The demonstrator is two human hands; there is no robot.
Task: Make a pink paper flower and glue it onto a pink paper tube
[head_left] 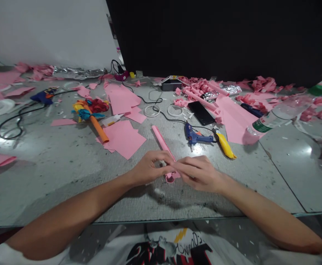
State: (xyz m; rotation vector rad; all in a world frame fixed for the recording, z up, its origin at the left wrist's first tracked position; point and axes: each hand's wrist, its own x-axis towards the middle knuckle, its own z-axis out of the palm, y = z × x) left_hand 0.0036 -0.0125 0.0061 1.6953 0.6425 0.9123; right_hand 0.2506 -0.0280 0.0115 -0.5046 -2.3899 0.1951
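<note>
A narrow tube of rolled pink paper (160,137) lies slanting on the table, its near end between my two hands. My left hand (155,167) pinches at the paper near that end, thumb and forefinger together. From the other side, my right hand (198,171) has its fingertips closed at the same spot and meets the left fingertips. Small pink folds (170,178) show just below the fingers. What exactly each fingertip grips is partly hidden. A blue glue gun (198,136) lies beyond my right hand, with a yellow-handled cutter (226,146) beside it.
An orange paper tube with colourful crumpled paper (97,127) lies left, beside pink sheets (124,138). A black phone (201,113), a tilted plastic bottle (273,119) and white rings (152,111) lie farther back. Cords and pink scraps spread along the dark panel (218,36).
</note>
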